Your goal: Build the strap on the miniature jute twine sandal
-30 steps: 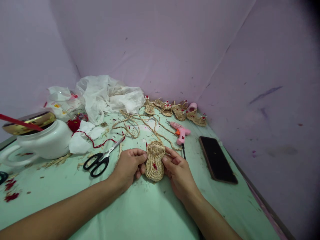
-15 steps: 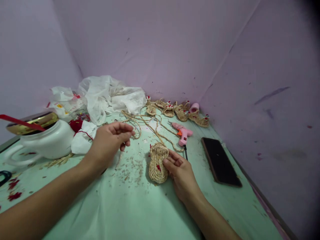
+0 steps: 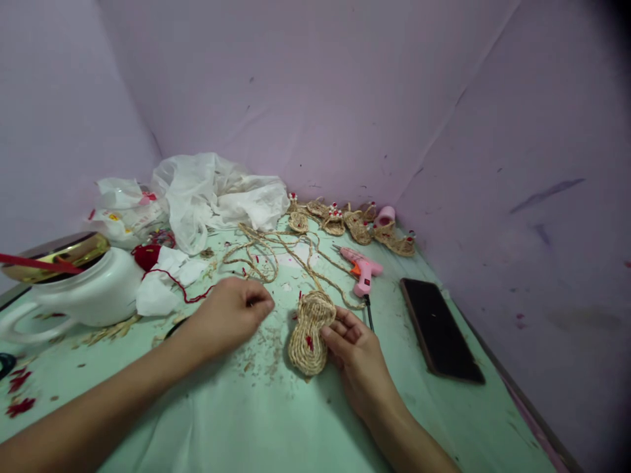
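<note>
My right hand (image 3: 357, 355) grips the edge of a small woven straw slipper (image 3: 308, 351) between thumb and fingers. The slipper is coiled from braided cord, with a bit of red yarn on its face and more at its upper left edge. From its top end a braided straw cord (image 3: 340, 279) runs back over the table in loose loops. To the left, my left hand (image 3: 236, 312) is apart from the slipper, thumb and fingertips pressed together. Whatever that pinch may hold is too small to see.
A pink glue gun (image 3: 363, 269) lies behind the slipper, a phone (image 3: 441, 332) to its right. Several small straw slippers (image 3: 332, 225) line the wall. At left are a white teapot-like vessel (image 3: 106, 289), a red yarn ball (image 3: 146, 256) and white plastic bags (image 3: 211, 197).
My left hand has come down and slightly right, toward the slipper, its fingers closing into a pinch. The slipper has tilted a little in my right hand.
</note>
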`<state>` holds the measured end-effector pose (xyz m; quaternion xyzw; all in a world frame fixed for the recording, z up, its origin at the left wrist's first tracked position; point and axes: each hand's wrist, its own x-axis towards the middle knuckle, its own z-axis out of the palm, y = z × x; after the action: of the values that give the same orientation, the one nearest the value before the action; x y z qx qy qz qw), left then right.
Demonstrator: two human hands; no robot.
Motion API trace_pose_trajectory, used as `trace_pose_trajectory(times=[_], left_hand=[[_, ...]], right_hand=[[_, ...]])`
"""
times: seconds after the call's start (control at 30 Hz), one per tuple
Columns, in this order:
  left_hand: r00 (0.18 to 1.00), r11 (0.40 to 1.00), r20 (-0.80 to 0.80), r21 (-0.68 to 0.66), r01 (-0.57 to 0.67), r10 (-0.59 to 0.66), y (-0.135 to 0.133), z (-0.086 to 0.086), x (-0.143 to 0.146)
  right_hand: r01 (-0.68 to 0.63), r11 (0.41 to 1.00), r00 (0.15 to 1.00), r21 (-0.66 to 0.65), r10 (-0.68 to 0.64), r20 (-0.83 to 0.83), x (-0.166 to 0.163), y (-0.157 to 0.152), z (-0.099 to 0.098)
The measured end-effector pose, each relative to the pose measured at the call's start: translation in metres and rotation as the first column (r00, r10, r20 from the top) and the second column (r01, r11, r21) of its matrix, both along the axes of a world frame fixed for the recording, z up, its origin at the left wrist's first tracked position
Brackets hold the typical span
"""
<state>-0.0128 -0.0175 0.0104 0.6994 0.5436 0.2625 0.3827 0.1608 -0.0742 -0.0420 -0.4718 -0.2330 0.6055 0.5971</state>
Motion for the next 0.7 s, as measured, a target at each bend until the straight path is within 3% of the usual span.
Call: trace_pose_trajectory(times=[0.2, 0.47, 0.7], left_hand=[[0.989, 0.985, -0.064, -0.115, 0.127, -0.135, -0.019, -0.025, 0.021], [0.987, 0.939, 0.149, -0.329, 0.099, -0.052, -0.018, -0.037, 0.025], [0.99, 0.936, 0.106, -0.33, 0.122, -0.092, -0.017, -0.046, 0.018]], right_hand=[[-0.079, 0.997, 0.997, 0.027, 0.079, -0.013, -0.003, -0.002, -0.006], [-0.115, 0.993, 0.992, 0.012, 0.115, -0.042, -0.003, 0.001, -0.006], [-0.023, 1.0, 1.0, -0.013, 0.023, 0.017, -0.006, 0.0, -0.018]])
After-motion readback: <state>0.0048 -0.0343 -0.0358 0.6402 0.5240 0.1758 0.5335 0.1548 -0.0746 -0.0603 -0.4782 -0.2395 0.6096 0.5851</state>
